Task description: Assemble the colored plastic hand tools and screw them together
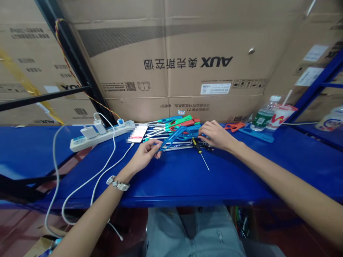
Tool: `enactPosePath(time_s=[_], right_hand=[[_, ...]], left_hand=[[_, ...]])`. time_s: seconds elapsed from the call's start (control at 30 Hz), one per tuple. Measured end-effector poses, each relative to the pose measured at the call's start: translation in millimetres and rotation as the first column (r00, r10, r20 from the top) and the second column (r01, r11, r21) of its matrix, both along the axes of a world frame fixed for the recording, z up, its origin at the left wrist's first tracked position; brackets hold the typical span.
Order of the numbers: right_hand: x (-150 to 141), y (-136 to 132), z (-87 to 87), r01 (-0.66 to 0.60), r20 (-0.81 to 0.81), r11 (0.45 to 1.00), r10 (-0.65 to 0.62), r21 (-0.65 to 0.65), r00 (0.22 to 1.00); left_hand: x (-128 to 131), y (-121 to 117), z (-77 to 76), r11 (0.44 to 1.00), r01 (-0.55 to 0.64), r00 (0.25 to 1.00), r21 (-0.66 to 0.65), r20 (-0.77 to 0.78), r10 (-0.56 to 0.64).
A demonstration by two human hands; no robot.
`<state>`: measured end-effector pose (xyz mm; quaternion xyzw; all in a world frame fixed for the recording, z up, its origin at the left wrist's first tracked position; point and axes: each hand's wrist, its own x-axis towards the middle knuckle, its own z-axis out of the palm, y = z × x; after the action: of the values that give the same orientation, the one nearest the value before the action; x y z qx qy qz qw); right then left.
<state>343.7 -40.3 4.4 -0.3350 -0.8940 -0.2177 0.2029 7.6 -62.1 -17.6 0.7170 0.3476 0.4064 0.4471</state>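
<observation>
1. Two hands are working above the blue tabletop [171, 182]: the left hand [145, 152] is pinching a blue plastic handle [174, 137] at its near left end, thumb and fingers closed on it, perhaps to steady it at an angle.
2. The right hand [217, 135] is curling its fingers downward at the right edge of the pile; whether they are gripping anything cannot be told, since the knuckles are hiding the tips.
3. The blue handle is slanting away from the left fingertips, its far end pointing right, toward the right fingers.
4. Beneath and beyond, a pile of coloured handles with metal rods [184, 122] is lying between the hands, presumably grouped for easy reach.
5. A screwdriver [197, 145] is resting just left of the right hand, its shaft pointing near, likely kept handy.
6. Farther out, a phone [139, 134] and a power strip [103, 135] are sitting left; a bottle [261, 119] and a cup [280, 117] are standing right.
</observation>
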Motion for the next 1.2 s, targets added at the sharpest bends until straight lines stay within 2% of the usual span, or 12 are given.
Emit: enactPosePath(time_s=[0.17,0.33,0.37,0.47,0.57,0.7,0.83,1.0,1.07,1.2], right_hand=[[9.0,11.5,1.0,0.044,0.014,0.999,-0.044,-0.003,0.999],[16.4,7.9,-4.1,0.082,-0.029,0.996,-0.083,-0.034,0.996],[14.9,6.2,-3.9,0.088,-0.047,0.995,-0.09,-0.04,0.995],[-1.0,1.9,1.0,0.096,-0.06,0.992,-0.101,-0.079,0.993],[-30.5,3.6,8.6,0.119,0.024,0.98,-0.116,-0.163,0.993],[-65.6,16.9,13.2,0.213,0.111,0.945,-0.191,-0.246,0.975],[-76.1,28.2,8.5,0.264,0.096,0.925,-0.247,-0.275,0.964],[-69.0,27.8,1.4,0.315,0.048,0.889,-0.317,-0.333,0.947],[-64.3,24.8,-0.1,0.303,-0.01,0.875,-0.331,-0.378,0.944],[-51.2,19.0,-5.2,0.234,-0.187,0.861,-0.348,-0.451,0.919]], left_hand=[[-3.6,2.0,3.7,0.998,-0.055,0.998,0.026,-0.019,0.056],[-10.0,7.1,2.0,0.982,-0.184,0.981,0.037,0.07,0.181],[-10.0,6.9,1.0,0.983,-0.182,0.982,0.04,0.05,0.18],[-5.6,3.0,-3.1,0.994,-0.059,0.982,0.097,-0.176,0.076],[1.9,-2.2,-7.9,0.977,0.053,0.92,0.207,-0.391,0.033],[5.9,-6.7,-11.3,0.895,0.111,0.833,0.432,-0.531,0.153],[4.7,-7.2,-11.9,0.79,0.135,0.793,0.598,-0.544,0.276],[16.4,15.3,-1.5,0.746,0.127,0.791,0.654,-0.52,0.322],[29.2,31.3,7.5,0.737,0.204,0.734,0.645,-0.599,0.321],[61.1,57.8,23.2,0.767,0.351,0.578,0.537,-0.769,0.274]])
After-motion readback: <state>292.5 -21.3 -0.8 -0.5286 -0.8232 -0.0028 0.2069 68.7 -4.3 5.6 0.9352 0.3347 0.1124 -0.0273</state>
